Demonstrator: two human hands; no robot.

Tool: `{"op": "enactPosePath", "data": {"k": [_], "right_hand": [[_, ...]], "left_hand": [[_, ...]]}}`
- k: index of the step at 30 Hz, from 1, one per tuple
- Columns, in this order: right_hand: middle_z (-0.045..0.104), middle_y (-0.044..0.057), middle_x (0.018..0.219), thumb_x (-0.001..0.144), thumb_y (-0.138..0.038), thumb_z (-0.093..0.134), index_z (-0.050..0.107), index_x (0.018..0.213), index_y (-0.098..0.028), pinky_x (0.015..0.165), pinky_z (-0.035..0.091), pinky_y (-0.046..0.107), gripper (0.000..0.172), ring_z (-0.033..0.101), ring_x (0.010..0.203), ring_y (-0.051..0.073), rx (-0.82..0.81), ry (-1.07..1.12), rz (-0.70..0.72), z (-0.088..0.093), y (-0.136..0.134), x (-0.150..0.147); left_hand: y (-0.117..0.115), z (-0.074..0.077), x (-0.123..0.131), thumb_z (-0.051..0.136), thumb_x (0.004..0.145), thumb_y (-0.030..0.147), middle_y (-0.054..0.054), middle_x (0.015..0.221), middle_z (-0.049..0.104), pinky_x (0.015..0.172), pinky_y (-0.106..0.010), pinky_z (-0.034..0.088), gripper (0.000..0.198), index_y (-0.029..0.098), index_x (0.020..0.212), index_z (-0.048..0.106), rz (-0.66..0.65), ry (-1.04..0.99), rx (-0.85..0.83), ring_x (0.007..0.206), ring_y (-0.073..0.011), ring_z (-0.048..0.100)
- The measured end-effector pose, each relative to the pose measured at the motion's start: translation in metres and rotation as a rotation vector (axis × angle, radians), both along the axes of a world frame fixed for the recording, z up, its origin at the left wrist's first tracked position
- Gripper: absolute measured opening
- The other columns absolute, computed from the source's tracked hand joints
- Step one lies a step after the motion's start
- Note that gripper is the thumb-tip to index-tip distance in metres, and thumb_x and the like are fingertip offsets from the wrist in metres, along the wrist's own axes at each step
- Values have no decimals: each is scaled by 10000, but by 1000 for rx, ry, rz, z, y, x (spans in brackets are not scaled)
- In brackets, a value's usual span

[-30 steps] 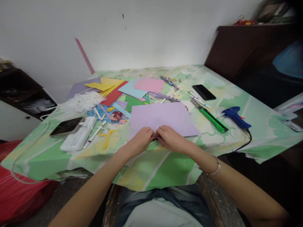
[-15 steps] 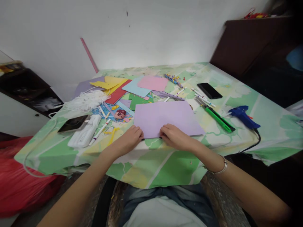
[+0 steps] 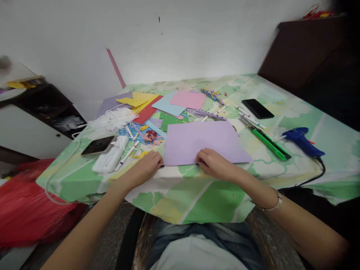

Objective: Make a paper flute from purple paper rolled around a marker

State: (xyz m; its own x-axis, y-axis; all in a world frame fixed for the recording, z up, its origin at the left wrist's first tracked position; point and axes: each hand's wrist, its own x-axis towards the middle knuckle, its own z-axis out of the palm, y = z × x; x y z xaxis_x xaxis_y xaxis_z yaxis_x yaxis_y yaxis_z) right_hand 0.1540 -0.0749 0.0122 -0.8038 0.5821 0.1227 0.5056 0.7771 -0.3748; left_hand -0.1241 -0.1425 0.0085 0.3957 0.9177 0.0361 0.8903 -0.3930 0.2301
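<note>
At one lilac sheet point(image 3: 206, 138), the left hand point(image 3: 149, 164) and right hand point(image 3: 211, 161) curl, grips unclear; nearby lie two smartphones point(image 3: 257, 108), one glue gun point(image 3: 303, 141).

Green-patterned tablecloth point(image 3: 306, 108): lavender sheet point(image 3: 208, 137) near front edge, green cutter point(image 3: 268, 143), blue glue gun point(image 3: 302, 140).

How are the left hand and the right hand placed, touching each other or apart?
Apart: the head view shows purple paper between left hand and right hand.

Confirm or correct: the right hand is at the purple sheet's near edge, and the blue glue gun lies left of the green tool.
Wrong side: in the head view, the glue gun lies right of the green tool. The right hand is as stated.
</note>
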Motion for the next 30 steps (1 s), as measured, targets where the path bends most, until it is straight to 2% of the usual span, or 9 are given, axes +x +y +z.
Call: {"op": "enactPosePath", "data": {"k": [3, 6, 8, 10, 11, 15, 19, 25, 30], "right_hand": [[583, 99, 827, 846, -107, 444, 548, 814, -133, 742, 381, 305, 112, 502, 797, 190, -7, -27, -5, 2, 0, 0], [587, 98, 833, 840, -110, 447, 552, 820, -132, 746, 377, 302, 109, 504, 803, 189, -3, -41, -5, 2, 1, -1], [588, 93, 828, 832, -108, 451, 554, 820, -133, 744, 373, 298, 106, 505, 801, 187, 4, -42, -6, 0, 2, -1], [587, 86, 824, 824, -111, 460, 553, 823, -133, 734, 369, 292, 96, 506, 794, 183, 20, -35, -10, -2, 2, -2], [584, 82, 821, 823, -116, 465, 552, 826, -133, 725, 367, 289, 89, 505, 786, 181, 32, -31, -15, -3, 2, -2], [582, 75, 814, 842, -136, 465, 550, 834, -130, 698, 357, 286, 85, 500, 762, 176, 77, -35, -18, -8, 2, 1], [590, 85, 847, 862, -142, 466, 559, 847, -128, 736, 361, 295, 95, 506, 802, 180, 78, -28, -12, -7, 4, 10], [582, 73, 875, 880, -162, 476, 556, 870, -141, 748, 362, 296, 83, 502, 820, 178, 62, -25, 51, -4, 11, 33], [554, 91, 901, 906, -188, 448, 549, 899, -123, 746, 344, 304, 121, 477, 830, 191, 183, -100, 87, -3, 13, 49]], "left_hand": [[-1, 2, -7, 372, 909, 221, -59, 854, 514, 744, -340, 401, 158, 168, 824, 494, 58, -30, -36, 820, -198, 465], [-1, 7, 4, 356, 889, 153, -60, 833, 508, 738, -340, 401, 153, 167, 801, 480, 138, -97, 59, 806, -198, 461], [1, 10, 27, 383, 866, 119, -65, 861, 519, 767, -341, 405, 121, 164, 829, 489, 155, -168, 161, 844, -200, 469], [4, 9, 56, 449, 854, 132, -65, 909, 539, 801, -333, 409, 78, 160, 898, 506, 50, -224, 159, 889, -197, 478], [6, 7, 70, 462, 850, 127, -63, 927, 549, 806, -330, 411, 86, 162, 912, 511, -10, -226, 135, 906, -196, 480], [16, -9, 107, 451, 869, 141, -68, 868, 562, 773, -342, 416, 87, 155, 831, 529, -12, -184, 156, 848, -204, 480], [23, -15, 109, 438, 868, 123, -63, 827, 564, 757, -338, 412, 123, 154, 800, 536, 21, -186, 128, 817, -200, 482], [25, -6, 104, 468, 843, 112, -54, 793, 568, 741, -323, 404, 110, 157, 766, 533, 25, -215, 39, 804, -191, 492], [25, -7, 107, 446, 843, 112, -56, 788, 558, 724, -325, 399, 125, 162, 755, 520, 29, -214, 42, 787, -192, 481]]}}
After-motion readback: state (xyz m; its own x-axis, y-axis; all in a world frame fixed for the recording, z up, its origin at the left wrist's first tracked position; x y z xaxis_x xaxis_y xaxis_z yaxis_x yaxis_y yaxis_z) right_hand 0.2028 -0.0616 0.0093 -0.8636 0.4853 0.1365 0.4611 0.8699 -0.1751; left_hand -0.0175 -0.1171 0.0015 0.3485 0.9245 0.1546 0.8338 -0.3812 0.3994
